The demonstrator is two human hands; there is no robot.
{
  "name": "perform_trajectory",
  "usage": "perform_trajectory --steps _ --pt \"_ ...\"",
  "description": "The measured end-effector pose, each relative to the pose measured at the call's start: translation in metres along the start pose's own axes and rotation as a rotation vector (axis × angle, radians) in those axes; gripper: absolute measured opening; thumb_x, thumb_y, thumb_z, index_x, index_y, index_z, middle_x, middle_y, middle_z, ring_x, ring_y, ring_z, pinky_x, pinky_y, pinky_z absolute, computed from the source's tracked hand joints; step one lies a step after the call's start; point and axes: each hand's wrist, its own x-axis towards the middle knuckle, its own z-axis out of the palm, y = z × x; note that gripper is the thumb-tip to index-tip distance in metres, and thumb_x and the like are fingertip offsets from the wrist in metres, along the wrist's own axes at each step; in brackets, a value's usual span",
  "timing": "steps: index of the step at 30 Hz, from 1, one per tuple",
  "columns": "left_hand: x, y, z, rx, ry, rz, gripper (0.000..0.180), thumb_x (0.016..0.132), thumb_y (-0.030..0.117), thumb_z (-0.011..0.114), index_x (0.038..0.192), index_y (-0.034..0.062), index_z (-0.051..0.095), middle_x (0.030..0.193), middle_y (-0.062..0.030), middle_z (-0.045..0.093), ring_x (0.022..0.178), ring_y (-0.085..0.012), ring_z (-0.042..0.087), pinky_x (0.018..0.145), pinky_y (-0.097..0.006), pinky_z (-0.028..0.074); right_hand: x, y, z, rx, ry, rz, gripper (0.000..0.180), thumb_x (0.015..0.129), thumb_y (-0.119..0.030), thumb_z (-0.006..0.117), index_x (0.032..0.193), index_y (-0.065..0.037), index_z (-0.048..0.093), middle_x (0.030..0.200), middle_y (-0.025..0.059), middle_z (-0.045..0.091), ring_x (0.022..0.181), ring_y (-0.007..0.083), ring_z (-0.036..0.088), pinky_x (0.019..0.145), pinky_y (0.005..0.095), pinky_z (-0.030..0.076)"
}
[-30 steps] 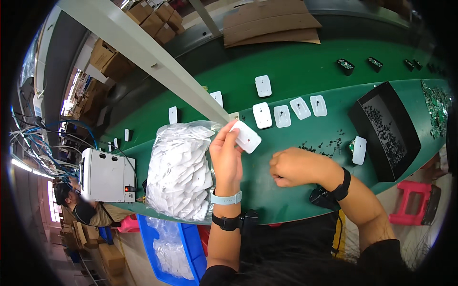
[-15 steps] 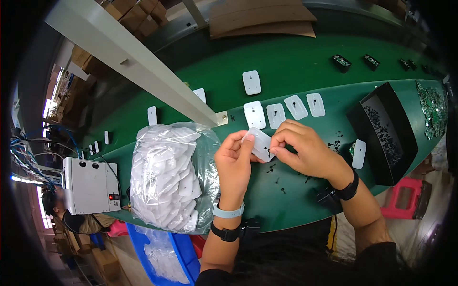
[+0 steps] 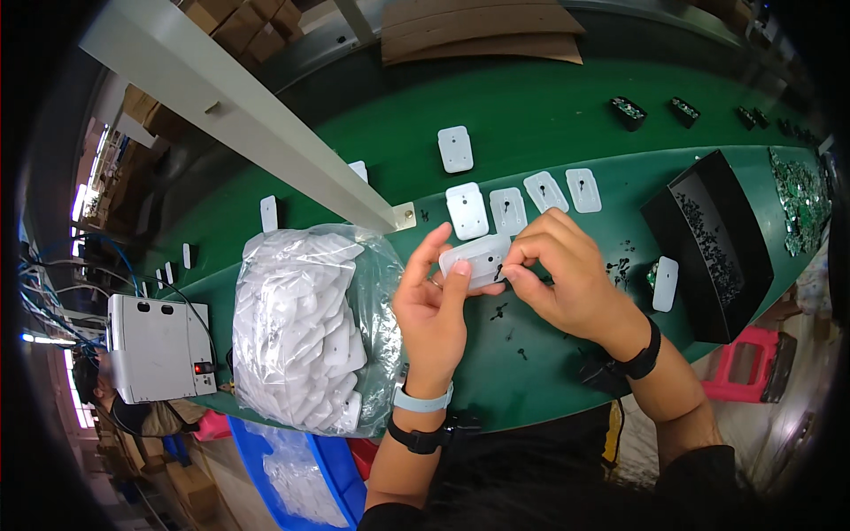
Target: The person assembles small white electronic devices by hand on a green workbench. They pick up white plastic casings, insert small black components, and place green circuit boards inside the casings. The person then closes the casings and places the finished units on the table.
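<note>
Nearest the person, a blue bin sits below the table edge with a clear bag of white parts inside it. Both forearms rise from the lower edge, the left one wearing a pale wristband and a black watch, the right one a black wrist strap.

Over the green table, the left hand holds a white plastic plate from its left end, with the thumb on the face and the fingers curled up behind it. The right hand meets the plate at its right end, thumb and forefinger pinched together on a small dark part at the plate's edge; what that part is cannot be told. The plate is held in the air just above the table, between the two hands.

A few small black screws lie loose on the table below the hands. To the left lies a large clear bag stuffed with white plates, and beyond it a grey machine box.

To the right stands a black tray of small dark pieces, with one white plate just beside it.

Farther off, a row of four white plates lies flat, one more plate behind them, and a grey beam crosses above. Brown cardboard sheets lie at the far edge.
</note>
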Motion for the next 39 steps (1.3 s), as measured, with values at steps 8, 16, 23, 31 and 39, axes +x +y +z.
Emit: perform_trajectory --steps 8,16,23,31,39 --pt "-0.006 -0.015 -0.01 0.263 -0.113 0.117 0.038 0.094 -0.004 0.063 0.132 -0.007 0.061 0.117 -0.007 0.06 0.106 -0.0131 0.061 0.085 -0.024 0.05 -0.001 0.004 0.007 -0.137 0.094 -0.021 0.019 0.077 -0.003 0.076 0.089 -0.005 0.062 0.083 0.0063 0.057 0.075 0.0266 0.053 0.068 0.038 0.044" --pt "-0.01 -0.013 -0.002 0.287 -0.08 0.101 0.04 0.093 -0.006 0.061 0.132 -0.0082 0.06 0.124 -0.0103 0.064 0.113 -0.0171 0.062 0.098 -0.03 0.049 0.0 0.007 0.007 -0.257 0.125 -0.074 0.019 0.076 -0.003 0.077 0.087 -0.006 0.062 0.08 0.0066 0.055 0.071 0.0264 0.051 0.063 0.038 0.042" --pt "-0.01 -0.014 -0.002 0.169 -0.066 -0.005 0.039 0.095 -0.005 0.059 0.134 -0.0111 0.056 0.124 -0.0175 0.066 0.112 -0.0197 0.065 0.1 -0.034 0.051 0.003 -0.003 0.002 0.145 0.115 0.281 0.022 0.083 -0.004 0.074 0.1 0.0 0.061 0.091 0.0101 0.066 0.082 0.0222 0.066 0.067 0.0321 0.053" --pt "-0.004 -0.015 -0.004 0.047 -0.073 -0.059 0.029 0.097 -0.002 0.061 0.124 -0.0105 0.06 0.112 -0.0167 0.071 0.096 -0.018 0.07 0.083 -0.03 0.059 0.002 -0.005 -0.002 0.589 -0.079 0.588 0.018 0.09 -0.003 0.069 0.105 0.003 0.061 0.091 0.011 0.074 0.076 0.012 0.072 0.068 0.0242 0.057" --pt "-0.002 -0.024 -0.009 0.183 -0.06 -0.074 0.023 0.095 -0.002 0.065 0.117 -0.0095 0.062 0.105 -0.015 0.072 0.086 -0.0165 0.07 0.077 -0.028 0.059 -0.004 0.007 0.003 0.697 -0.112 0.586 0.015 0.092 -0.003 0.07 0.103 0.003 0.061 0.088 0.0085 0.073 0.075 0.0102 0.07 0.065 0.024 0.056"
